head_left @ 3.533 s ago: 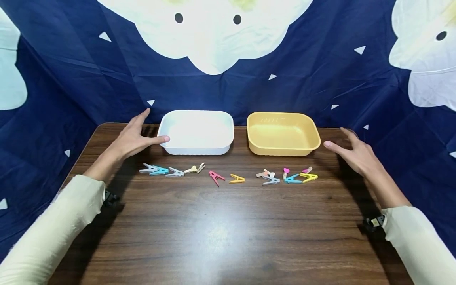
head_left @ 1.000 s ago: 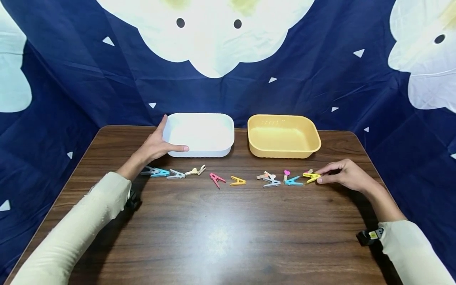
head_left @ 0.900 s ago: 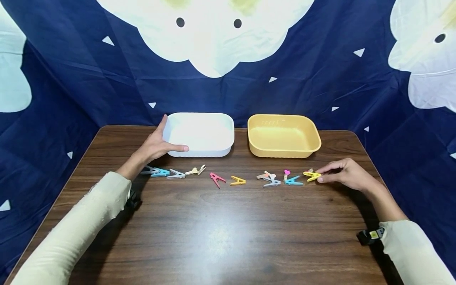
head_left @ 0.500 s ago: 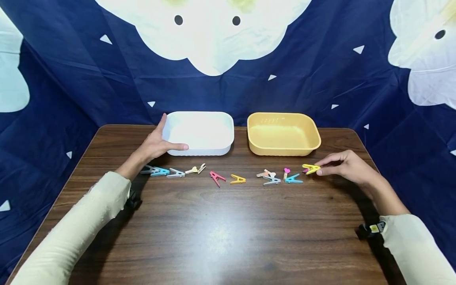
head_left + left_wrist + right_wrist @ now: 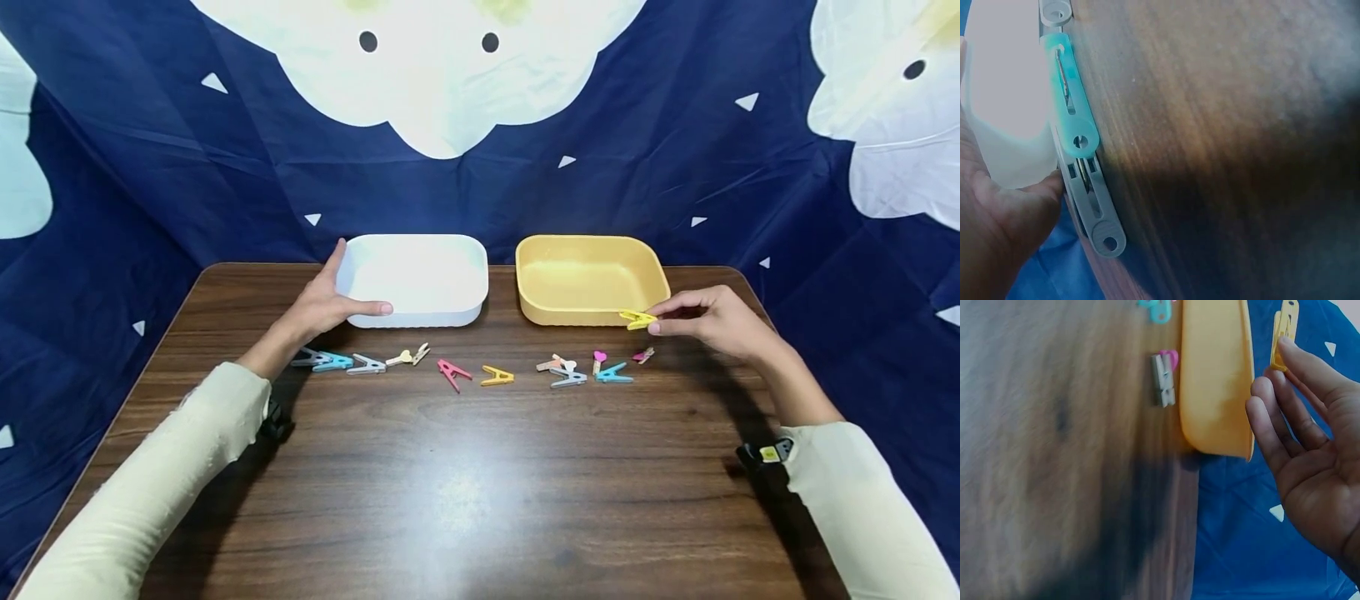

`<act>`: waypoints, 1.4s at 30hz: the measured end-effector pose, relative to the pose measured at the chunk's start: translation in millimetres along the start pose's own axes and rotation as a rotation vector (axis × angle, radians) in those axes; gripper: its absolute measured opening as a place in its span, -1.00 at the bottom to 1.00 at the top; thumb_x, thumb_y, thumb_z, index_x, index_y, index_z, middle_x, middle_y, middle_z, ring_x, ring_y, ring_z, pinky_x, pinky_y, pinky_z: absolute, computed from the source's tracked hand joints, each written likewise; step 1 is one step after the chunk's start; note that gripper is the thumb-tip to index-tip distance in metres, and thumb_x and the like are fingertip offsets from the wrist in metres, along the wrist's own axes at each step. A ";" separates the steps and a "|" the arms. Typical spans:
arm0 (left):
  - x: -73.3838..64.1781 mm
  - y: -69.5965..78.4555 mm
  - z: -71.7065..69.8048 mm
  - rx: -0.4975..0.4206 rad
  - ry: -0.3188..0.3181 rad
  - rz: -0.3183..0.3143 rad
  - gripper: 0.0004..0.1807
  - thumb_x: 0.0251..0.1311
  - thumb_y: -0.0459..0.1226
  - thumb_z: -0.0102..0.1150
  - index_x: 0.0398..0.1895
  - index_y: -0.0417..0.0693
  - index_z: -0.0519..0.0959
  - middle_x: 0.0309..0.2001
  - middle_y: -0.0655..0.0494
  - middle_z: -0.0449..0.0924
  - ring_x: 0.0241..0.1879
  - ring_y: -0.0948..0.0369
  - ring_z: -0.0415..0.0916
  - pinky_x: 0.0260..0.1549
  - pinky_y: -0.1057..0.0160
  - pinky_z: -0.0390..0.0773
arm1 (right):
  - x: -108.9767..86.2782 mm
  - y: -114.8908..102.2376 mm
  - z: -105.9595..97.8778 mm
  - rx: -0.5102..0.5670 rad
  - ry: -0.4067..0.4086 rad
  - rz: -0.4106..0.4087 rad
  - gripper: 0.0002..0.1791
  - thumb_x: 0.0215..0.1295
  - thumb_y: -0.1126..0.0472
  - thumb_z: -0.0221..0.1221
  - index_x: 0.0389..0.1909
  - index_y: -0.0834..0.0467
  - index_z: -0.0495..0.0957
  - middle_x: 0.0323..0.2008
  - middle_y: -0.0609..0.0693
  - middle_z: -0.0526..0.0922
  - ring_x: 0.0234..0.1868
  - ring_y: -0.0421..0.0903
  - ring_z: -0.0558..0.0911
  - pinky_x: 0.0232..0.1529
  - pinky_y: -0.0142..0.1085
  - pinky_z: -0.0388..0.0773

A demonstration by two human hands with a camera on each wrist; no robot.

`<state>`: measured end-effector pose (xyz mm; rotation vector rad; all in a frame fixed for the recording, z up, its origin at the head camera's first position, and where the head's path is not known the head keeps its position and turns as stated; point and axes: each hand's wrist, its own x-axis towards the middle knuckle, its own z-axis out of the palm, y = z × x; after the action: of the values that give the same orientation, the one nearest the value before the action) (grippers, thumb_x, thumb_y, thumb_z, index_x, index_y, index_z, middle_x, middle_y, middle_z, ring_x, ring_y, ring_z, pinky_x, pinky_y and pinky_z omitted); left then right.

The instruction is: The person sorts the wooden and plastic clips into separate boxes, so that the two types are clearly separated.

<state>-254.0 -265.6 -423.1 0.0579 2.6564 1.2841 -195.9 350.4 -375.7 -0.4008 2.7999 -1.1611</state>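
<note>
In the head view my right hand [image 5: 723, 321] pinches a yellow clothespin [image 5: 637, 320] between thumb and fingertips, at the front right rim of the yellow bin [image 5: 570, 317]. The right wrist view shows the same clothespin [image 5: 1285, 328] raised past the bin's rim. My left hand [image 5: 318, 304] rests against the white bin [image 5: 427, 320], its thumb straight along the front wall and a finger along the left end. Near that hand lie a grey clothespin [image 5: 1100, 219] and a turquoise clothespin [image 5: 1072, 103].
Across the table [image 5: 375, 467] runs a row of clothespins: a red one [image 5: 452, 373], an orange-yellow one [image 5: 497, 376], a blue one [image 5: 615, 373] and several small wooden ones with hearts. A dark blue patterned cloth [image 5: 262, 167] hangs behind and at both sides.
My left hand has come against the white bin. The right hand has picked up the yellow clothespin from the row and carried it up and back to the yellow bin's front rim.
</note>
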 end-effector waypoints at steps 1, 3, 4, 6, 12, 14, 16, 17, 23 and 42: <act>-0.3 -0.2 -0.1 0.002 -0.002 -0.004 0.73 0.08 0.23 0.76 0.83 0.45 -0.60 0.89 0.17 -0.55 0.89 -0.11 -0.44 0.81 -0.40 -0.14 | 2.5 -2.2 0.3 -0.002 0.013 0.008 -0.73 0.37 0.17 0.61 0.04 0.13 0.92 -0.15 -0.22 0.93 -0.15 -0.43 0.71 -0.16 -0.56 0.63; -0.1 -0.9 -0.1 0.004 -0.005 -0.012 0.72 0.09 0.23 0.76 0.83 0.46 -0.60 0.89 0.16 -0.55 0.89 -0.10 -0.44 0.81 -0.40 -0.14 | 6.8 -6.8 1.3 -0.005 0.039 0.013 -0.70 0.36 0.14 0.62 0.06 0.12 0.92 -0.15 -0.26 0.92 -0.16 -0.43 0.71 -0.19 -0.55 0.63; 0.2 -1.3 0.1 0.005 -0.008 -0.014 0.72 0.09 0.22 0.76 0.83 0.46 -0.61 0.88 0.16 -0.55 0.89 -0.10 -0.45 0.81 -0.40 -0.14 | 9.1 -8.7 2.1 0.000 0.052 0.016 -0.70 0.36 0.13 0.62 0.06 0.11 0.92 -0.16 -0.30 0.91 -0.17 -0.43 0.71 -0.21 -0.54 0.63; 1.1 -1.8 0.6 0.005 -0.012 -0.013 0.73 0.10 0.21 0.76 0.82 0.45 -0.63 0.88 0.15 -0.57 0.89 -0.10 -0.46 0.82 -0.39 -0.15 | 13.7 -12.0 4.2 0.011 0.074 0.010 -0.71 0.36 0.13 0.62 0.05 0.11 0.92 -0.17 -0.33 0.90 -0.18 -0.41 0.71 -0.24 -0.52 0.62; 4.4 -2.8 1.3 0.005 -0.026 -0.008 0.74 0.10 0.18 0.77 0.80 0.43 -0.66 0.87 0.15 -0.59 0.89 -0.08 -0.48 0.83 -0.36 -0.18 | 26.1 -18.3 11.5 0.052 0.098 -0.006 -0.75 0.39 0.18 0.59 0.04 0.13 0.92 -0.14 -0.15 0.92 -0.22 -0.35 0.67 -0.27 -0.50 0.62; 4.4 -2.6 2.1 0.008 -0.026 -0.005 0.75 0.09 0.20 0.77 0.80 0.44 -0.66 0.88 0.15 -0.58 0.89 -0.09 -0.47 0.83 -0.37 -0.17 | 29.3 -21.0 13.2 0.062 0.105 -0.001 -0.75 0.39 0.18 0.60 0.02 0.12 0.92 -0.14 -0.12 0.93 -0.25 -0.35 0.66 -0.30 -0.49 0.61; 3.8 -2.2 2.6 0.009 -0.026 -0.003 0.75 0.09 0.22 0.77 0.80 0.46 -0.66 0.88 0.15 -0.58 0.89 -0.10 -0.46 0.82 -0.38 -0.17 | 33.0 -23.9 14.5 0.059 0.111 -0.001 -0.75 0.39 0.16 0.60 0.02 0.13 0.93 -0.14 -0.12 0.93 -0.27 -0.35 0.65 -0.32 -0.48 0.60; 3.7 -2.3 2.6 0.009 -0.025 -0.001 0.75 0.08 0.22 0.77 0.80 0.46 -0.66 0.88 0.15 -0.58 0.89 -0.11 -0.46 0.82 -0.38 -0.17 | 34.9 -25.8 15.1 0.056 0.115 -0.003 -0.75 0.39 0.15 0.60 0.01 0.13 0.93 -0.16 -0.15 0.93 -0.28 -0.34 0.64 -0.34 -0.48 0.60; 3.6 -2.4 2.4 -0.003 -0.016 0.005 0.76 0.07 0.23 0.77 0.81 0.46 -0.65 0.88 0.12 -0.57 0.89 -0.11 -0.46 0.82 -0.38 -0.17 | 47.0 -37.1 18.8 0.013 0.146 -0.031 -0.71 0.38 0.11 0.61 0.01 0.16 0.92 -0.22 -0.19 0.91 -0.32 -0.31 0.64 -0.36 -0.48 0.58; 1.0 -2.7 0.3 -0.004 -0.010 -0.009 0.74 0.09 0.18 0.78 0.79 0.48 -0.66 0.88 0.10 -0.56 0.89 -0.11 -0.46 0.83 -0.35 -0.17 | 86.2 -65.1 43.9 -0.021 0.172 -0.122 -0.73 0.42 0.12 0.58 0.02 0.17 0.92 -0.06 0.19 0.93 -0.27 -0.44 0.70 -0.26 -0.57 0.60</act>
<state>-254.8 -266.9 -425.6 0.0508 2.6430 1.2830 -257.6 252.9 -358.9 -0.5035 2.9744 -1.2474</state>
